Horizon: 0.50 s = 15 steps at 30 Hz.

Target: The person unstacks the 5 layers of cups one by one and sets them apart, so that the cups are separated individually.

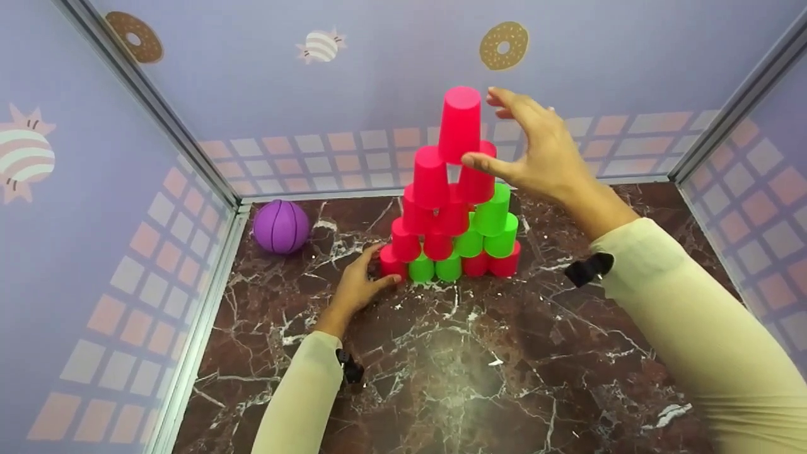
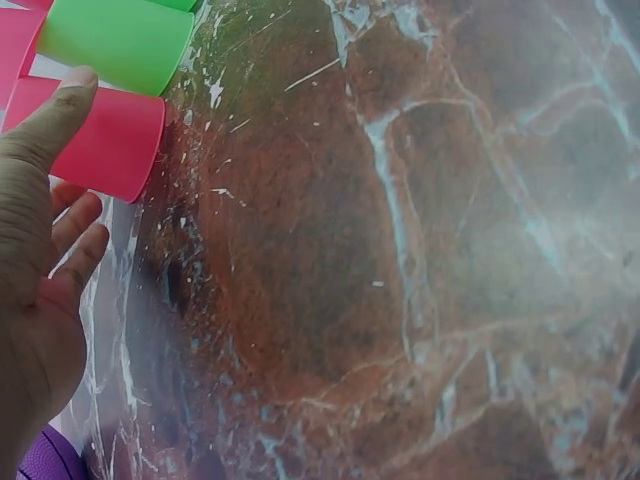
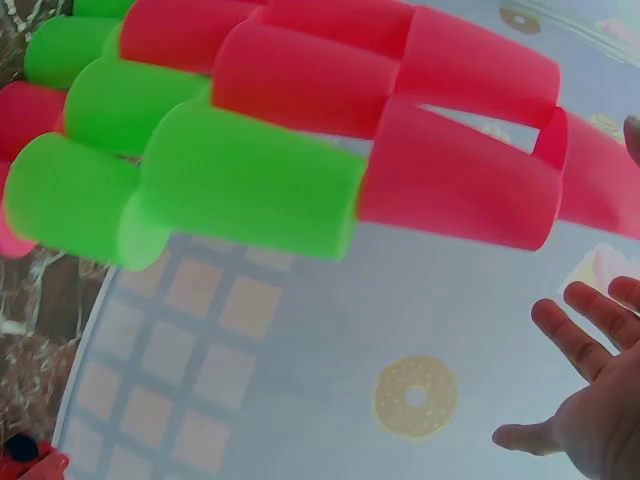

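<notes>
Fingers loosely spread, your right hand (image 1: 545,148) is open beside the top pink cup (image 1: 461,126), gripping nothing; whether its thumb touches the cup cannot be told. That cup stands upside down at the peak, bridging two pink cups (image 1: 430,176) in the row below. If the thumb catches its lower edge, the cup could tip or its right-hand support could slide. Beneath, pink and green cups (image 1: 438,244) widen to a bottom row of five; because upper cups straddle lower ones, one nudge could bring down several. Your left hand (image 1: 359,285), open too, curves beside the bottom-left pink cup (image 1: 393,260), thumb near its front; pushing there would likely undermine that whole edge. Farther out, a purple ball (image 1: 282,227) sits apart to the left on the marbled floor (image 1: 454,378), before a patterned wall (image 1: 391,88).
</notes>
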Motion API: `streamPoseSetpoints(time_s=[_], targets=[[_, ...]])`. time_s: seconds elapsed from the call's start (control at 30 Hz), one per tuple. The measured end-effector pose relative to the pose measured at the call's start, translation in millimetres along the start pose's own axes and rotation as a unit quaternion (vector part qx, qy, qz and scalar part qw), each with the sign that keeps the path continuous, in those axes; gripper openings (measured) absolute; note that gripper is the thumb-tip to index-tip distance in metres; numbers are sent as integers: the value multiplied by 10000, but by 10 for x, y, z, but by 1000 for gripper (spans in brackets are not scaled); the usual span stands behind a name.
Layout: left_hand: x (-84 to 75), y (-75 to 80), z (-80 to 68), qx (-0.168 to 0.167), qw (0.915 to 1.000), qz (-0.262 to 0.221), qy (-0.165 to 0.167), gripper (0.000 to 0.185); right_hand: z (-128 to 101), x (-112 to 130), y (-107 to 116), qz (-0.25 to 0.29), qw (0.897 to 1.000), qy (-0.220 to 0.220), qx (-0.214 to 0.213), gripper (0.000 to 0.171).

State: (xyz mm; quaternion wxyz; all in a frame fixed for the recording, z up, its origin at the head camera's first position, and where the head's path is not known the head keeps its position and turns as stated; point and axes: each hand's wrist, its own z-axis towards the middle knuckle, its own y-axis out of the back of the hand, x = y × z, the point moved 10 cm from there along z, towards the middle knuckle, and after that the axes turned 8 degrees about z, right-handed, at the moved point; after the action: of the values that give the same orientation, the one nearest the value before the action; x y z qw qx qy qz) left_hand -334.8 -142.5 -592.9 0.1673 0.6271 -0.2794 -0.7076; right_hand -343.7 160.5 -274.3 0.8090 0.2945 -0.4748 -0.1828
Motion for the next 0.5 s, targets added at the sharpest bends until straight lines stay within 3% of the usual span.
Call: streamPoseSetpoints(time_s=[0.13,0.5], targets=[[13,-28,14,-75,9999,-87,-19,85,100,153,-23,321,9989,251,-240,94],[9,-47,41,-206,9996,-212,-13,73,203,222,-56,780,9950,248,-579,66]])
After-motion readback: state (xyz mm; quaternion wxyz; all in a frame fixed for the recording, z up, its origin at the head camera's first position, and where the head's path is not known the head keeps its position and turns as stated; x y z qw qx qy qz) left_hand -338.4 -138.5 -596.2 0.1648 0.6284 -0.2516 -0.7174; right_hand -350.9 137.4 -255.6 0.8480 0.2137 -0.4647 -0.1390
